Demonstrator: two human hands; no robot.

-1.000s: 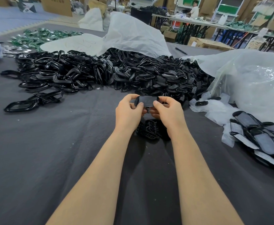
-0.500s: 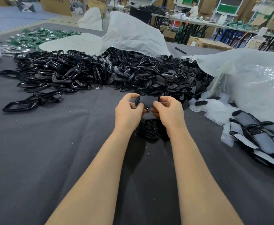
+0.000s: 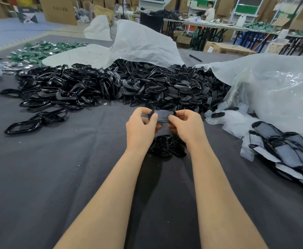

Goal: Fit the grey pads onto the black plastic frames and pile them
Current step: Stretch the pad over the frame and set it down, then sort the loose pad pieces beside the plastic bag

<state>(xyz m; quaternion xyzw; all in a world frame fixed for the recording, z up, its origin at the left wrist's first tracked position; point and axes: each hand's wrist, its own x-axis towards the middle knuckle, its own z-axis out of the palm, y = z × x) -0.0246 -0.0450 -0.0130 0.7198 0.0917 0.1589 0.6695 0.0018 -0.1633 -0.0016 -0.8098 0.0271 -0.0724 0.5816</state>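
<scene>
Frames [image 3: 100, 88] spill from white bag [image 3: 143, 45]; fingers [image 3: 154, 117] pinch pad [image 3: 162, 115].

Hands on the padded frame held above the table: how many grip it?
2. The left hand pinches the left end of the padded frame, and the right hand pinches its right end, both above a small pile of black pieces. Fingers underneath are hidden.

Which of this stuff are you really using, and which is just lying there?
Using: left hand, right hand, both pinching a grey pad; heap of black frames; pile of padded frames at the right.
Lying about: green pieces, pen, white sack, boxes.
</scene>
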